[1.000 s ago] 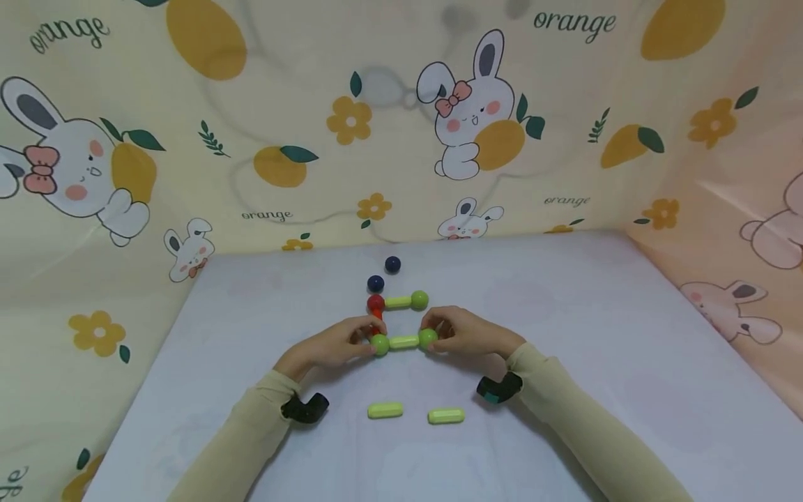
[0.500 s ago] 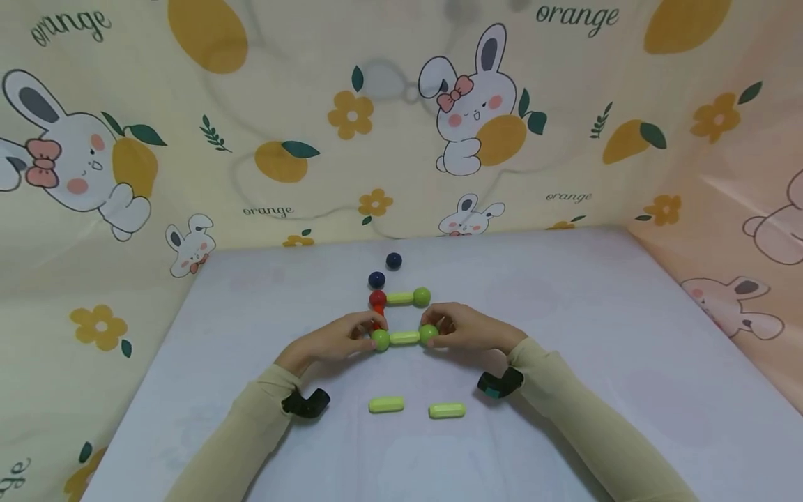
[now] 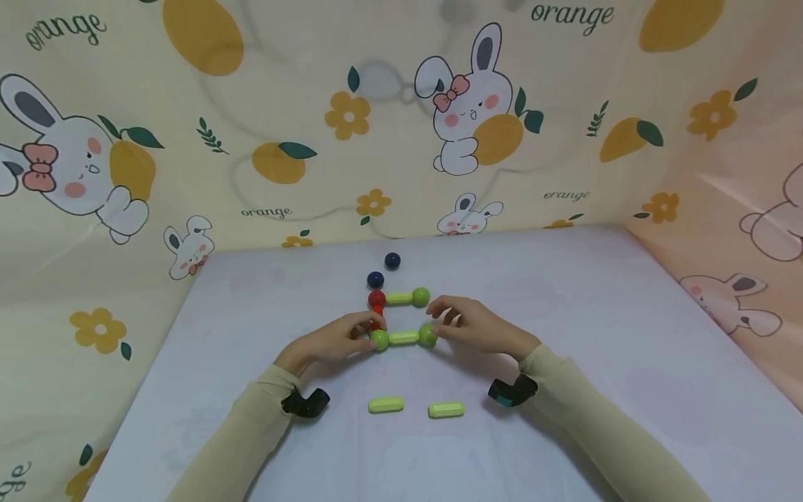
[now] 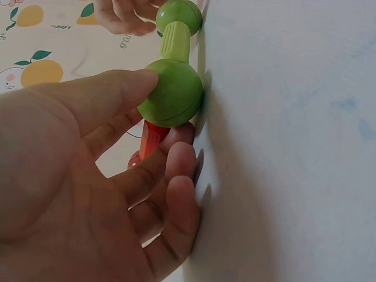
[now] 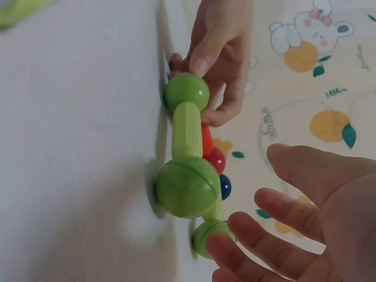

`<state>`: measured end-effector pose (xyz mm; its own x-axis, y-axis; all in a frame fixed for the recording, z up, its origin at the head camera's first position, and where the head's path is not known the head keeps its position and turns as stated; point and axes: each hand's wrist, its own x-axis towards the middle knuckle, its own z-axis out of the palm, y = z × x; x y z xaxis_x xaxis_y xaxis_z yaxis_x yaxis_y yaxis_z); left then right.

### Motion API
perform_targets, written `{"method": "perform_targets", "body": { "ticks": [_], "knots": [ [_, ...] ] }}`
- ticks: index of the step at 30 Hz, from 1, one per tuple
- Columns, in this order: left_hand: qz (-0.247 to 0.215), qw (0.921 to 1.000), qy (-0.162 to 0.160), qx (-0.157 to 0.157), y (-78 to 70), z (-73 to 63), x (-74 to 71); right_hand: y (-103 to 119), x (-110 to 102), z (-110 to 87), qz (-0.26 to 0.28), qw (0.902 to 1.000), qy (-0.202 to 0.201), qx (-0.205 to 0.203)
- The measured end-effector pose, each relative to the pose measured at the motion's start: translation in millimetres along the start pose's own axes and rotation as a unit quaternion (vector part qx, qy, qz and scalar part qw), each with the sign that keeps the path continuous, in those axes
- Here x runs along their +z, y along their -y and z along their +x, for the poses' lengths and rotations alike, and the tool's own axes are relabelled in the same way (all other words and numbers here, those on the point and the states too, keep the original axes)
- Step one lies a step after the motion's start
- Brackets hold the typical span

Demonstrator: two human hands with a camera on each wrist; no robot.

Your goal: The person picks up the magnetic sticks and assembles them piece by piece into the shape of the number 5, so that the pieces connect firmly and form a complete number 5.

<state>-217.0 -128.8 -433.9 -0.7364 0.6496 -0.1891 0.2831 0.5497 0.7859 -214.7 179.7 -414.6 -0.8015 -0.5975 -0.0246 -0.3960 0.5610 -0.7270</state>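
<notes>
On the white table a linked shape of balls and rods lies. My left hand (image 3: 335,341) pinches its near-left green ball (image 4: 173,94) between thumb and fingers. From that ball a light green rod (image 3: 403,338) runs right to a second green ball (image 5: 187,188); a red rod (image 4: 151,138) runs back to a red ball (image 3: 377,298). Another light green rod (image 3: 399,299) joins the red ball to a far green ball (image 3: 421,297). My right hand (image 3: 483,328) is beside the second green ball, fingers loosely spread; the right wrist view shows it holding nothing.
One dark blue ball (image 3: 375,279) sits right behind the red ball, another dark blue ball (image 3: 392,261) farther back. Two loose light green rods, a left one (image 3: 385,405) and a right one (image 3: 446,410), lie nearer me. A printed cloth (image 3: 282,104) hangs behind the table.
My right hand has let go of the right green ball and drawn slightly back to the right, its fingers opening. The left hand keeps its pinch, and the linked shape stays put.
</notes>
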Motion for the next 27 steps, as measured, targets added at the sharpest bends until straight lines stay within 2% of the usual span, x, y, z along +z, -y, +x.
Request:
{"method": "perform_targets", "body": {
  "ticks": [4,12,17,27],
  "knots": [
    [-0.001,1.0,0.0,0.001,-0.3,-1.5,-0.9,7,0,-5.7,-0.001,0.9999,-0.007,-0.01],
    [0.0,1.0,0.001,0.003,-0.4,-1.8,-1.1,18,5,-23.2,-0.008,0.9991,0.01,-0.04],
    [0.002,0.9999,0.006,0.011,2.0,-0.9,-0.8,24,13,-34.3,-0.016,0.9982,0.035,-0.046],
    [0.003,0.9999,0.003,0.011,1.5,-0.2,-1.7,30,30,-53.0,-0.017,0.9953,0.09,-0.03]
  ]
}}
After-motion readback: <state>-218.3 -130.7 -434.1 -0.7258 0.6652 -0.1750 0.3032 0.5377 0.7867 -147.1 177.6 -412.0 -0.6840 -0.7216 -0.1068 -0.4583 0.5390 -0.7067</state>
